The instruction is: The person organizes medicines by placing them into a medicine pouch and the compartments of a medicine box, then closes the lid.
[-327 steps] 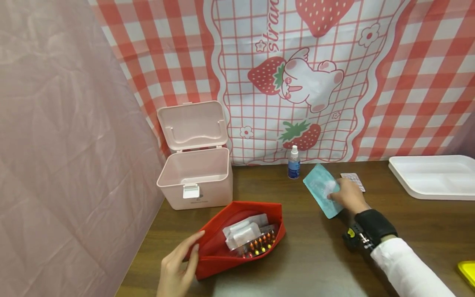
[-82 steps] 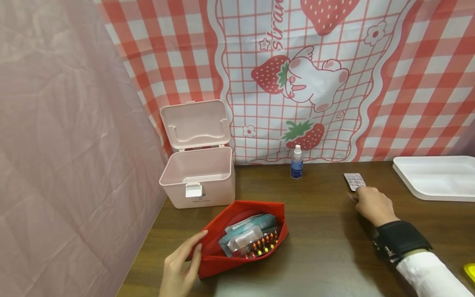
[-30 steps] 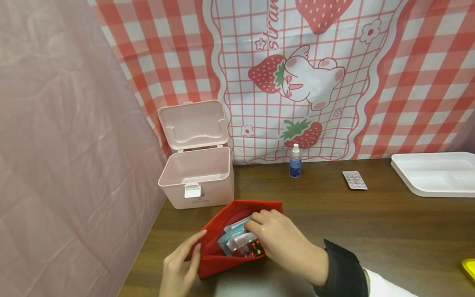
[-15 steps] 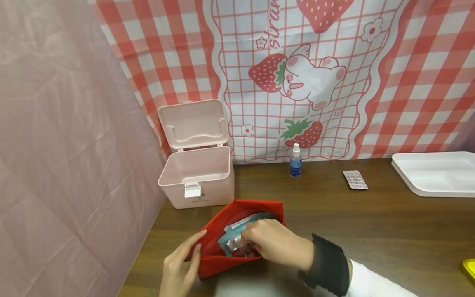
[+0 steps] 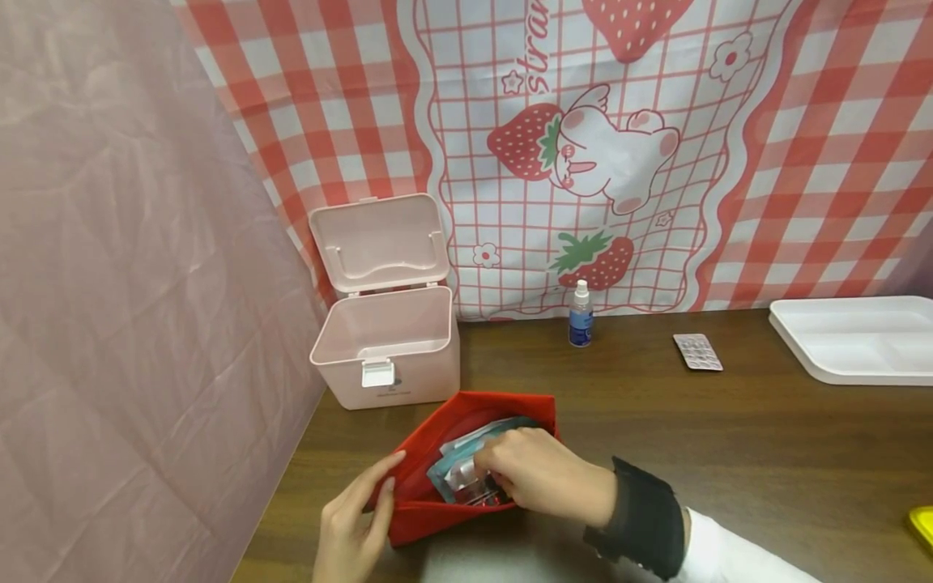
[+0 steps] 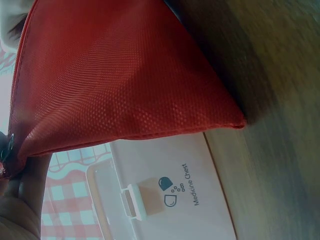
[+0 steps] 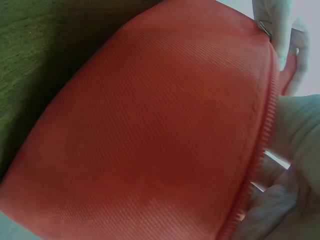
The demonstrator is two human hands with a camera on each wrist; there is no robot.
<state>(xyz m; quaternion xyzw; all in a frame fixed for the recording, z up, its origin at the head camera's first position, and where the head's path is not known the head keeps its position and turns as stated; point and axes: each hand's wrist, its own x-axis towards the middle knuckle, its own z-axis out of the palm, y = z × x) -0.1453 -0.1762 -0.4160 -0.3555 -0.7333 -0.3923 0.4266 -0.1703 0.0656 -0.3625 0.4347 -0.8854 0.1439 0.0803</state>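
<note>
A red zip pouch (image 5: 430,526) lies on the table with its mouth spread. My left hand (image 5: 351,514) pinches the pouch's left end between thumb and fingers. Inside, a teal packet (image 5: 441,476), white wrapped items and shiny blister packaging (image 5: 481,491) show in part. My right hand (image 5: 543,474) reaches into the mouth from the right, its fingers bent downward. Its fingertips are hidden among the contents, so whether they hold anything is unclear. The right wrist view shows the pouch's outer side (image 7: 150,125) and zipper teeth (image 7: 267,120) beside the hand.
Behind the pouch stands a pink medicine chest (image 5: 397,385), lid raised. Farther right are a small spray bottle (image 5: 581,320), a silver blister pack (image 5: 697,352) and a white divided tray (image 5: 816,368). Something yellow (image 5: 922,522) is cut off at the right edge.
The teal packet went from the table into the pouch. My right hand came from beside the blister pack to the pouch, then sank deeper into it. My left hand kept its grip.
</note>
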